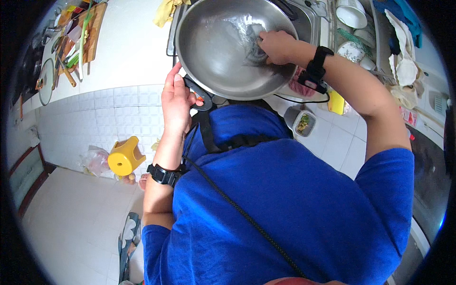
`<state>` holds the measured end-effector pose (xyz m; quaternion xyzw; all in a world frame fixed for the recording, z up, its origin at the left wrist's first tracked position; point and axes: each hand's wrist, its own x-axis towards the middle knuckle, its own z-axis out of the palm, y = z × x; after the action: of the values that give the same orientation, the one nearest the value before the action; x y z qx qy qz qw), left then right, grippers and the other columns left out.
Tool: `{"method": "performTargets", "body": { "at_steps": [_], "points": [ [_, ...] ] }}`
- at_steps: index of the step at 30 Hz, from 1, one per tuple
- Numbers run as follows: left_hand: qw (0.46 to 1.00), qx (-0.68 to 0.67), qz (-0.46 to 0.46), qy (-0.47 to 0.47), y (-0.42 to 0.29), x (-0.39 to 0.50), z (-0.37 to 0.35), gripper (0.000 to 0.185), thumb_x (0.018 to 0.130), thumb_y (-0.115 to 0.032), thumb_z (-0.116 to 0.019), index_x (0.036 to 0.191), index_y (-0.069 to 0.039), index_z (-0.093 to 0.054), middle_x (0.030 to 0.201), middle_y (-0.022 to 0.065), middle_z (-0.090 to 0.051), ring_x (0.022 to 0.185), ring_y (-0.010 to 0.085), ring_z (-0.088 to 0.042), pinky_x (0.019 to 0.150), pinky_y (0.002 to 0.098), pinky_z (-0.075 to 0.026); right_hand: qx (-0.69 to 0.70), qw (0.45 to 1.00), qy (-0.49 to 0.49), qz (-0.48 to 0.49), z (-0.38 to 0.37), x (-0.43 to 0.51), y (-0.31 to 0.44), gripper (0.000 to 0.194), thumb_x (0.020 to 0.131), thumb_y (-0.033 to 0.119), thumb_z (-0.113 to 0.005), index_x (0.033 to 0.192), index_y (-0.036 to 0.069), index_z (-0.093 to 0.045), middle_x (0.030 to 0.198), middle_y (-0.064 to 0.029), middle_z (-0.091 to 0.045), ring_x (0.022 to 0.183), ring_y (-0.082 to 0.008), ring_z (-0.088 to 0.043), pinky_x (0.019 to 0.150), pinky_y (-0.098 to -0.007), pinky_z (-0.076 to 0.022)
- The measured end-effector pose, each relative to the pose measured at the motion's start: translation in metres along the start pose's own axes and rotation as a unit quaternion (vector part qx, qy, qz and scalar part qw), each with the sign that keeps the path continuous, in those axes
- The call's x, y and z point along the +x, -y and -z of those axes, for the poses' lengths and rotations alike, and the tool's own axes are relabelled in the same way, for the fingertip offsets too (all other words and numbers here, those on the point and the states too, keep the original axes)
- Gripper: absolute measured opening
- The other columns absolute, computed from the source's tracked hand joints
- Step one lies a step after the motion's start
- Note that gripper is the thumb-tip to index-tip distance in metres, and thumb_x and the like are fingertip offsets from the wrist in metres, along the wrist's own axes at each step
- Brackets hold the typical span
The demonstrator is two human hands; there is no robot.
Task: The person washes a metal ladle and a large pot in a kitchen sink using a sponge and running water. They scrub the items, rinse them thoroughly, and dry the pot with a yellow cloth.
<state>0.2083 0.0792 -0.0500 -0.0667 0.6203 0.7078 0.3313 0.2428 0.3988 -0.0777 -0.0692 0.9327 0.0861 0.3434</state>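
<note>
A large stainless-steel wok (217,53) is tilted over the sink (309,34), its bowl facing me. My left hand (177,89) holds it by the black handle (198,95), with the index finger stretched up against the rim. Inside the wok, on the right of its bowl, is my right hand (279,46), fingers bent down towards the metal. A blurred grey patch shows beside those fingertips; whether it is a scrubber or a reflection I cannot tell. Black bands with small devices circle both my wrists.
Left on the white counter (131,46) are a cutting board (97,35) with scallions (84,42) and a glass lid (46,82). Bowls (351,14) stand in a rack at right. A yellow stool (125,156) and a scrap-filled container (304,123) are below.
</note>
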Motion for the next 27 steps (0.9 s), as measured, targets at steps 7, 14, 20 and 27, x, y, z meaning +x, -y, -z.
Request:
{"method": "performTargets", "body": {
  "at_steps": [7, 14, 20, 27],
  "points": [
    [1.0, 0.005, 0.0, -0.001, 0.003, 0.0, 0.002, 0.043, 0.109, -0.026, -0.036, 0.145, -0.002, -0.042, 0.061, -0.0047, -0.04, 0.05, 0.005, -0.039, 0.05, 0.0233, -0.047, 0.035, 0.972, -0.232, -0.017, 0.031, -0.006, -0.032, 0.04, 0.088, 0.011, -0.057, 0.128, 0.019, -0.063, 0.097, -0.0159, -0.069, 0.101, -0.0339, -0.068, 0.094, -0.0508, -0.0513],
    [0.999, -0.029, -0.014, -0.02, 0.004, -0.001, -0.003, 0.041, 0.109, -0.023, -0.036, 0.144, -0.003, -0.044, 0.057, -0.0052, -0.038, 0.046, 0.0047, -0.037, 0.047, 0.0241, -0.047, -0.18, 0.964, -0.104, 0.164, 0.05, -0.047, -0.045, 0.026, 0.087, 0.01, -0.055, 0.112, 0.013, -0.058, 0.091, -0.0155, -0.068, 0.09, -0.0348, -0.067, 0.084, -0.0503, -0.048],
    [0.997, -0.065, -0.008, -0.047, 0.002, -0.004, -0.009, 0.041, 0.109, -0.023, -0.036, 0.142, -0.002, -0.046, 0.058, -0.0055, -0.035, 0.045, 0.0046, -0.037, 0.046, 0.0239, -0.044, 0.178, 0.975, 0.057, 0.119, 0.04, -0.1, 0.052, 0.042, 0.107, 0.032, -0.037, 0.148, 0.028, -0.045, 0.105, -0.0125, -0.066, 0.105, -0.0272, -0.064, 0.111, -0.0502, -0.0342],
    [0.996, -0.07, -0.002, -0.053, -0.002, -0.006, -0.01, 0.04, 0.109, -0.023, -0.036, 0.142, -0.002, -0.047, 0.057, -0.0056, -0.035, 0.045, 0.0045, -0.037, 0.045, 0.0232, -0.043, 0.429, 0.893, 0.006, 0.138, 0.037, -0.091, 0.086, 0.042, 0.105, 0.036, -0.036, 0.129, 0.011, -0.061, 0.11, -0.0193, -0.06, 0.107, -0.0369, -0.061, 0.106, -0.0476, -0.041]
  ]
}}
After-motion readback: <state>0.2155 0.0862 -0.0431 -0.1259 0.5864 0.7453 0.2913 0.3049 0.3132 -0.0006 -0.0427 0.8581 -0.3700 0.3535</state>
